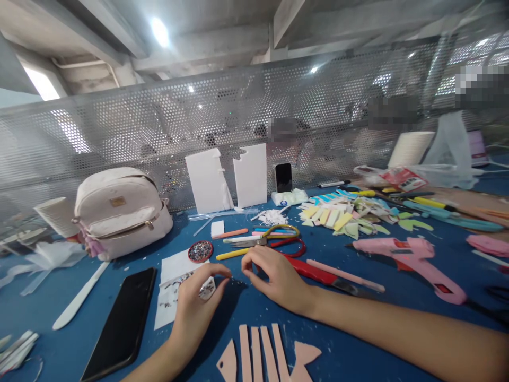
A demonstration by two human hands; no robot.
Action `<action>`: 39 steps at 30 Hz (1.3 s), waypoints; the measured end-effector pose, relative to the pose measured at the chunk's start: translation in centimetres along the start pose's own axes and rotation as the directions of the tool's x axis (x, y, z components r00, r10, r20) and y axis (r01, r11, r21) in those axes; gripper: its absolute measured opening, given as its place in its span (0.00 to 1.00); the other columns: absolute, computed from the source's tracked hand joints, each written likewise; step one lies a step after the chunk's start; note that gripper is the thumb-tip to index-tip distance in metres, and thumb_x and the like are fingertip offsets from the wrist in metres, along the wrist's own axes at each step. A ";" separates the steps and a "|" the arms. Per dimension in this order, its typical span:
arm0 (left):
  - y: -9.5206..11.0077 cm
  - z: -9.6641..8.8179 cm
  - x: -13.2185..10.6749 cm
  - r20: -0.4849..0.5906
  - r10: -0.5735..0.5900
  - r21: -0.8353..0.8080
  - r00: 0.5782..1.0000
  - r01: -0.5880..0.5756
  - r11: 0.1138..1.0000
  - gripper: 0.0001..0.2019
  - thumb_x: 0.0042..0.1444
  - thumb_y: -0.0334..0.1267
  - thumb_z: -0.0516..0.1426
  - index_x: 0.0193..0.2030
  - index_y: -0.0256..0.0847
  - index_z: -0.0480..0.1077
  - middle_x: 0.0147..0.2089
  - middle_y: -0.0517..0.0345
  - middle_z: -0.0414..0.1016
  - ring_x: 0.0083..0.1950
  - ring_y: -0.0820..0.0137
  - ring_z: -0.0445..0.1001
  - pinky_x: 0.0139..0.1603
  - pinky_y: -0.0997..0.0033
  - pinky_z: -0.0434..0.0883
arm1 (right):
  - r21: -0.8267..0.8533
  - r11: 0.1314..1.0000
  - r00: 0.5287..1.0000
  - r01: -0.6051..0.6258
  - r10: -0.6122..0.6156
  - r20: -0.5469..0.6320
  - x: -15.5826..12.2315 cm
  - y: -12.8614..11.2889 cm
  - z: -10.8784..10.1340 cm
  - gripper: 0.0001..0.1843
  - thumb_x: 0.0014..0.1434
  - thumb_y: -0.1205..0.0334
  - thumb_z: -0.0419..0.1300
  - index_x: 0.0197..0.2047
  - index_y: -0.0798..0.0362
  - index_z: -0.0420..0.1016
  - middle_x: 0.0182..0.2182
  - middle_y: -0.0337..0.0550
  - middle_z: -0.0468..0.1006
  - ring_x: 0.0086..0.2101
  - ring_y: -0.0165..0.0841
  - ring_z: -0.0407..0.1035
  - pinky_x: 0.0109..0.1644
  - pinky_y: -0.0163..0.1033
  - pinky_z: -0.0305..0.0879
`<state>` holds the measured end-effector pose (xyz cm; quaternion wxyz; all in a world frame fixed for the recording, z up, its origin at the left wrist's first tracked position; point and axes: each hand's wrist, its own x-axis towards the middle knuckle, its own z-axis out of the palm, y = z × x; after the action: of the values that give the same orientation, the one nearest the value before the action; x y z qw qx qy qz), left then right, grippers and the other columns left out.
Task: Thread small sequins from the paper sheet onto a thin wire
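My left hand (196, 300) is closed in a pinch, thumb and index fingertip together. It hovers over the right edge of a white paper sheet (163, 313) scattered with small dark and shiny bits. My right hand (274, 273) faces it with curled fingers, also pinched. Whatever either hand holds is too small to make out; a few tiny dark specks (238, 282) show between them. Just behind is a round red-rimmed dish (200, 251) of glittering bits. In front lie pink cut pieces in a fish-skeleton shape: a head (228, 362), several strips and a tail (305, 354).
Scissors (286, 239), pens and a red cutter (314, 270) lie behind my right hand. A pink glue gun (413, 260) rests at right, near a scrap pile (345, 215). Leftward are a black phone (121, 323), a white knife (79, 297) and a backpack (119, 212). White boards (250, 178) stand behind.
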<state>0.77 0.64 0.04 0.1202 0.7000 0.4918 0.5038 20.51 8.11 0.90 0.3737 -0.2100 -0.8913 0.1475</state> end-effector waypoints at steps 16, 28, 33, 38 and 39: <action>-0.1 0.2 0.0 0.005 -0.029 -0.033 1.000 0.030 0.999 0.08 0.57 0.26 0.58 0.39 0.43 0.75 0.36 0.60 0.81 0.38 0.68 0.77 0.43 0.71 0.71 | -0.001 1.000 1.000 0.019 -0.019 0.018 0.1 -0.1 -0.1 0.03 0.63 0.67 0.56 0.36 0.53 0.69 0.28 0.37 0.67 0.31 0.32 0.63 0.37 0.36 0.55; -0.3 0.3 0.0 0.004 -0.018 -0.043 1.000 0.018 0.999 0.12 0.58 0.27 0.58 0.46 0.45 0.73 0.39 0.59 0.80 0.39 0.68 0.77 0.44 0.70 0.72 | -0.019 0.999 0.999 0.027 -0.026 0.033 0.0 0.0 -0.1 0.03 0.62 0.68 0.58 0.35 0.53 0.70 0.26 0.36 0.65 0.30 0.32 0.62 0.37 0.37 0.54; -0.2 0.4 0.0 -0.031 -0.019 -0.050 0.999 0.018 0.999 0.14 0.57 0.26 0.57 0.50 0.43 0.69 0.37 0.59 0.77 0.39 0.67 0.76 0.43 0.68 0.73 | -0.016 0.999 0.999 0.037 -0.036 0.038 0.1 0.0 -0.1 0.02 0.60 0.69 0.59 0.36 0.52 0.70 0.28 0.37 0.69 0.32 0.33 0.64 0.38 0.37 0.55; 0.0 0.5 0.0 -0.014 -0.006 -0.067 1.000 0.005 0.998 0.15 0.58 0.25 0.56 0.50 0.44 0.67 0.35 0.61 0.77 0.37 0.69 0.76 0.43 0.69 0.72 | -0.006 0.999 0.995 0.051 -0.050 0.081 0.2 -0.2 -0.2 0.01 0.62 0.64 0.60 0.38 0.52 0.72 0.29 0.38 0.71 0.33 0.34 0.66 0.39 0.38 0.56; 0.0 0.6 0.0 -0.006 -0.001 -0.069 1.000 0.001 0.998 0.15 0.58 0.25 0.56 0.50 0.44 0.67 0.36 0.61 0.77 0.37 0.69 0.76 0.44 0.69 0.72 | -0.005 0.998 0.995 0.055 -0.055 0.088 0.2 -0.2 -0.2 0.02 0.63 0.63 0.60 0.39 0.52 0.72 0.28 0.39 0.72 0.33 0.35 0.66 0.39 0.38 0.56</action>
<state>1.27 0.83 -0.18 0.1430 0.6934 0.4749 0.5227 20.45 8.11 1.22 0.3372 -0.1801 -0.9129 0.1430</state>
